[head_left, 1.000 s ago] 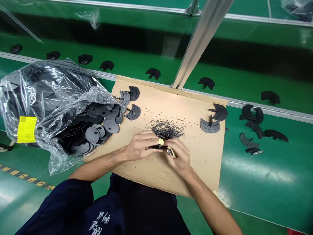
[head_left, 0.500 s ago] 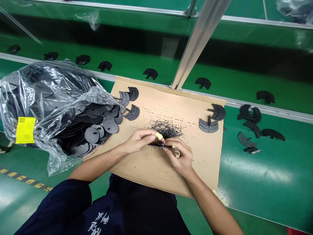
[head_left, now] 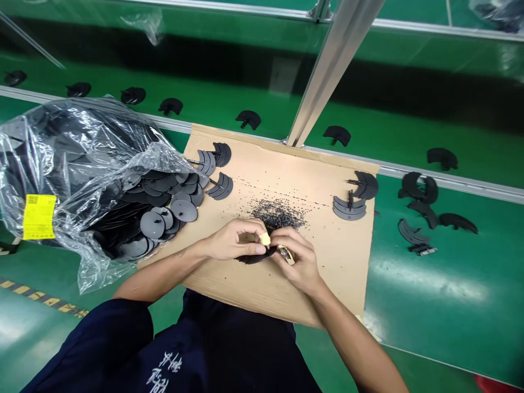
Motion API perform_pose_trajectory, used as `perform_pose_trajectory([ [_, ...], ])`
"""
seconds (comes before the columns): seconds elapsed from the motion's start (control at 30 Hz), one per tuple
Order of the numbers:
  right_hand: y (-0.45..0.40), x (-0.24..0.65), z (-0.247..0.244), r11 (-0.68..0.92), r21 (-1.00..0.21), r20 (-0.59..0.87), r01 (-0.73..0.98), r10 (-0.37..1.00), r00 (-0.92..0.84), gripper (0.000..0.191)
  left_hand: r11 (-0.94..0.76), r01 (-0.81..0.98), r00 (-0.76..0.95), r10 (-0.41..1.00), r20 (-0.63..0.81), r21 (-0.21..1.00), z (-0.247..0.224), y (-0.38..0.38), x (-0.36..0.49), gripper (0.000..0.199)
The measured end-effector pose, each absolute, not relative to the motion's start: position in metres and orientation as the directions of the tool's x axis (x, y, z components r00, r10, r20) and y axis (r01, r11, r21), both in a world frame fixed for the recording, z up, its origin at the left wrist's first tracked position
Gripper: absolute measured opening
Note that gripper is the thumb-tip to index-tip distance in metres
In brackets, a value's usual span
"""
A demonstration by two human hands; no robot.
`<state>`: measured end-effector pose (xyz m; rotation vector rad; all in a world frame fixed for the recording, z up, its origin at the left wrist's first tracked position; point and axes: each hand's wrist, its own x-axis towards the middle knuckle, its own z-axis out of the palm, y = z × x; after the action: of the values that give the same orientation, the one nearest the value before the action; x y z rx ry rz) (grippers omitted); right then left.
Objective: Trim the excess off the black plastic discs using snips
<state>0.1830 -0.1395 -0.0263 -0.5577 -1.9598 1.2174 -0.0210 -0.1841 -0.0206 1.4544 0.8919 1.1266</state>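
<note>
Between my hands, low over the cardboard, is a dark round plate [head_left: 256, 257], partly hidden by my fingers. My left hand [head_left: 233, 240] is closed on its left side, thumb over the top, with a pale yellow wrap on one fingertip. At the plate's right edge, my right hand [head_left: 298, 259] is closed with the fingers bent. A small cream-yellow piece [head_left: 286, 254] with a dark shiny part shows in the right fingers; its kind is unclear. Just beyond the fingertips lies a pile of tiny black bits [head_left: 280, 213].
A clear plastic bag [head_left: 82, 147] spills black discs [head_left: 153, 224] at the left. Curved black pieces lie on the cardboard [head_left: 319, 295] at left [head_left: 221, 186] and right [head_left: 349, 208], with more on the green table [head_left: 413, 233]. A metal post [head_left: 327, 82] rises at the back.
The plate has tipped from nearly edge-on to showing more of its face, and sits slightly lower and to the left. My left thumb and fingertips have moved down onto it.
</note>
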Motion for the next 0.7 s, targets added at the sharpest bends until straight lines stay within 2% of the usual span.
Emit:
perform_pose_trajectory([
  [0.1, -0.140, 0.183, -0.025, 0.456, -0.890, 0.368, 0.012, 0.734, -0.571, 0.004, -0.205, -0.086, 0.259, 0.941, 0.220, 0.975, -0.023, -0.186, -0.020, 0.039],
  [0.2, -0.139, 0.184, -0.021, 0.443, -0.895, 0.358, 0.059, 0.790, -0.498, 0.005, -0.268, 0.010, 0.167, 0.950, 0.263, 0.963, -0.026, -0.188, -0.015, 0.054],
  [0.33, -0.136, 0.187, -0.017, 0.423, -0.905, 0.327, 0.052, 0.766, -0.553, 0.004, -0.351, 0.211, 0.036, 0.936, 0.351, 0.912, -0.027, -0.190, -0.009, 0.024],
  [0.43, -0.131, 0.190, -0.017, 0.467, -0.880, 0.344, 0.090, 0.755, -0.558, 0.011, -0.405, 0.258, 0.015, 0.910, 0.415, 0.877, -0.025, -0.188, -0.011, 0.020],
  [0.5, -0.128, 0.192, -0.021, 0.556, -0.816, 0.396, 0.158, 0.736, -0.548, 0.017, -0.422, 0.272, 0.028, 0.902, 0.431, 0.865, -0.025, -0.188, -0.013, 0.021],
  [0.6, -0.125, 0.193, -0.028, 0.705, -0.658, 0.462, 0.265, 0.656, -0.597, 0.024, -0.443, 0.279, 0.070, 0.894, 0.442, 0.852, -0.025, -0.187, -0.015, 0.022],
  [0.7, -0.124, 0.194, -0.035, 0.767, -0.554, 0.476, 0.322, 0.610, -0.633, 0.026, -0.458, 0.281, 0.101, 0.888, 0.448, 0.844, -0.026, -0.188, -0.016, 0.024],
])
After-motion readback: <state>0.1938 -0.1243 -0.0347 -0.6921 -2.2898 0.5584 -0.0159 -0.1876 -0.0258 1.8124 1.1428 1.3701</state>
